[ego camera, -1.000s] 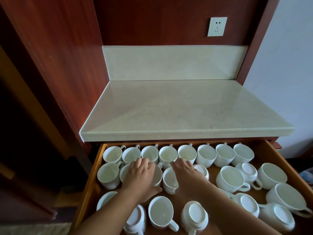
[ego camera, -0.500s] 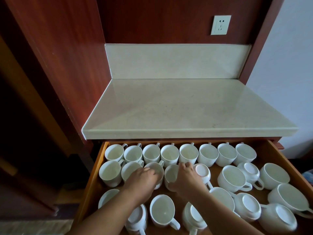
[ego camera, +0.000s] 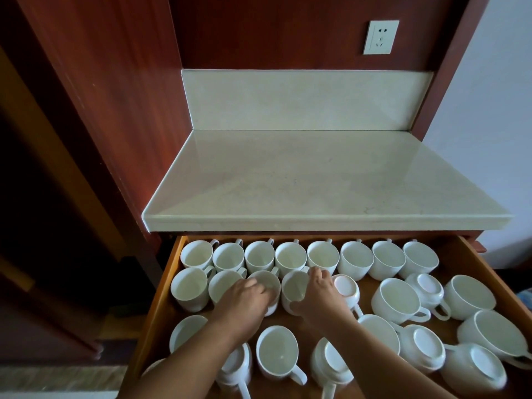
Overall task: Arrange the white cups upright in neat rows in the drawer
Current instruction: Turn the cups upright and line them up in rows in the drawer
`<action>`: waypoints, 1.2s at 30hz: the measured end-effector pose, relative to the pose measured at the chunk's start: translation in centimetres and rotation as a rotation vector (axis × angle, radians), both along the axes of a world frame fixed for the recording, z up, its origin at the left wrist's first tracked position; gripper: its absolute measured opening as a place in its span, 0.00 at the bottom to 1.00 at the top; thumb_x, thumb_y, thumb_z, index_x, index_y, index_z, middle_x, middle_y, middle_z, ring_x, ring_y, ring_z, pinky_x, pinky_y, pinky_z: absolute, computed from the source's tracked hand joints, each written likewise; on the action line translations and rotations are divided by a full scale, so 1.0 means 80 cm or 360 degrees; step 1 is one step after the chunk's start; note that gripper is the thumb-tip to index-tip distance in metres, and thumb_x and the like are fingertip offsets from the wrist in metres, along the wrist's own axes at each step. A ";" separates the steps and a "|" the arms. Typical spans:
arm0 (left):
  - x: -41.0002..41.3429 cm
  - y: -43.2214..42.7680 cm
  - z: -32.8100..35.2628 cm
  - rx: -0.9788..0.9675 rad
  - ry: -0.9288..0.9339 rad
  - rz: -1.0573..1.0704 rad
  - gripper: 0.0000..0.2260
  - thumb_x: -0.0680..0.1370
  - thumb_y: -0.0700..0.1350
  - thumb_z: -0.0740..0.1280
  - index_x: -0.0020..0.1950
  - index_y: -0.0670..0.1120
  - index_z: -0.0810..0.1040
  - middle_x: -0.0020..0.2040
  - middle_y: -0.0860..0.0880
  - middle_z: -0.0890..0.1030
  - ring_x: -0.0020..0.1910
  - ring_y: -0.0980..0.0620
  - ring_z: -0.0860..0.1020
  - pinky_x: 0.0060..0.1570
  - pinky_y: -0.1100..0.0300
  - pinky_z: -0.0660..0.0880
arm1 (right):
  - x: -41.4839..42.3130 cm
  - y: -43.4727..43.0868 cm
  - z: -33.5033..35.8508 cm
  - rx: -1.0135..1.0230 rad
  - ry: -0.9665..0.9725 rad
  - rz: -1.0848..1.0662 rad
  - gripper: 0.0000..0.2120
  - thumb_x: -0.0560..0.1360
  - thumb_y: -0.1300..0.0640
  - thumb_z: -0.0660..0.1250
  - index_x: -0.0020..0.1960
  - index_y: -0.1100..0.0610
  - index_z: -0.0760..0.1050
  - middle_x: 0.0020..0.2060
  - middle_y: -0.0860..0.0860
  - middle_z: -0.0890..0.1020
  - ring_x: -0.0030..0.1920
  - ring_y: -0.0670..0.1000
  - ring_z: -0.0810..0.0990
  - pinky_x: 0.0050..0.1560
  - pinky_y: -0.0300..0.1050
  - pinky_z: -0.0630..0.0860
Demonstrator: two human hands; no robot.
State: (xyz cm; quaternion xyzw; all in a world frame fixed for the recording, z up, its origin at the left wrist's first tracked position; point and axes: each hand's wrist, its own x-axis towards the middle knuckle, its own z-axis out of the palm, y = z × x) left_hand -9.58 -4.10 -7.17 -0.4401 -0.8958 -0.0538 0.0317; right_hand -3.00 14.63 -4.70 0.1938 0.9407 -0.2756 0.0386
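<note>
The open wooden drawer holds many white cups. Several stand upright in a back row. In the second row, my left hand grips the third upright cup by its near side. My right hand grips the fourth upright cup, thumb at its near rim and fingers over its far rim. An upside-down cup lies just right of that hand. More cups, some upside down, some upright, lie scattered in front and to the right.
A pale stone countertop overhangs the drawer's back edge. Red-brown wood panels stand left and behind, with a wall socket above. The drawer's left wall runs close to the leftmost cups.
Both hands have drawn back a little and settled round two neighbouring cups in the second row. The fourth cup now stands upright beside the third.
</note>
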 end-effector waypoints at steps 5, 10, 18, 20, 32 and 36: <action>0.006 -0.022 0.005 0.0157 -0.0069 0.0193 0.14 0.75 0.52 0.71 0.58 0.51 0.77 0.59 0.53 0.75 0.60 0.49 0.72 0.59 0.55 0.73 | 0.003 -0.001 -0.002 -0.0009 -0.0002 -0.0015 0.34 0.72 0.46 0.75 0.69 0.57 0.62 0.64 0.54 0.69 0.64 0.56 0.71 0.61 0.47 0.72; 0.003 -0.054 0.005 0.0101 -0.0172 0.0371 0.24 0.77 0.47 0.67 0.73 0.53 0.69 0.68 0.52 0.72 0.67 0.49 0.70 0.66 0.56 0.70 | 0.004 -0.004 -0.001 0.0003 -0.0002 -0.0020 0.35 0.73 0.47 0.75 0.71 0.58 0.60 0.65 0.55 0.69 0.65 0.56 0.71 0.61 0.46 0.70; -0.005 -0.055 0.000 0.0140 -0.0236 0.0412 0.27 0.80 0.38 0.62 0.78 0.54 0.64 0.66 0.49 0.76 0.62 0.46 0.77 0.58 0.52 0.76 | 0.003 -0.008 -0.003 -0.0016 -0.0022 -0.0080 0.37 0.72 0.47 0.75 0.72 0.56 0.60 0.65 0.54 0.70 0.64 0.55 0.71 0.60 0.46 0.71; -0.003 -0.053 -0.001 0.0153 -0.0173 0.0389 0.26 0.79 0.40 0.63 0.76 0.54 0.66 0.65 0.51 0.73 0.60 0.48 0.75 0.55 0.54 0.76 | 0.004 -0.007 0.000 -0.0020 -0.0027 -0.0081 0.38 0.71 0.47 0.76 0.73 0.56 0.60 0.65 0.54 0.70 0.63 0.55 0.72 0.57 0.45 0.72; 0.016 0.098 0.066 0.0392 -0.0496 -0.0019 0.14 0.79 0.51 0.67 0.63 0.51 0.79 0.61 0.52 0.76 0.60 0.49 0.77 0.56 0.53 0.75 | 0.053 0.110 0.084 0.0181 -0.0044 -0.0329 0.07 0.75 0.53 0.69 0.45 0.57 0.78 0.38 0.51 0.81 0.39 0.54 0.78 0.36 0.45 0.71; 0.027 0.171 0.065 0.0245 -0.0674 0.0159 0.21 0.76 0.52 0.69 0.69 0.52 0.73 0.65 0.48 0.74 0.60 0.45 0.78 0.53 0.54 0.75 | 0.072 0.167 0.083 0.0226 -0.0101 -0.0369 0.11 0.74 0.52 0.69 0.44 0.60 0.80 0.37 0.55 0.83 0.36 0.53 0.78 0.35 0.46 0.73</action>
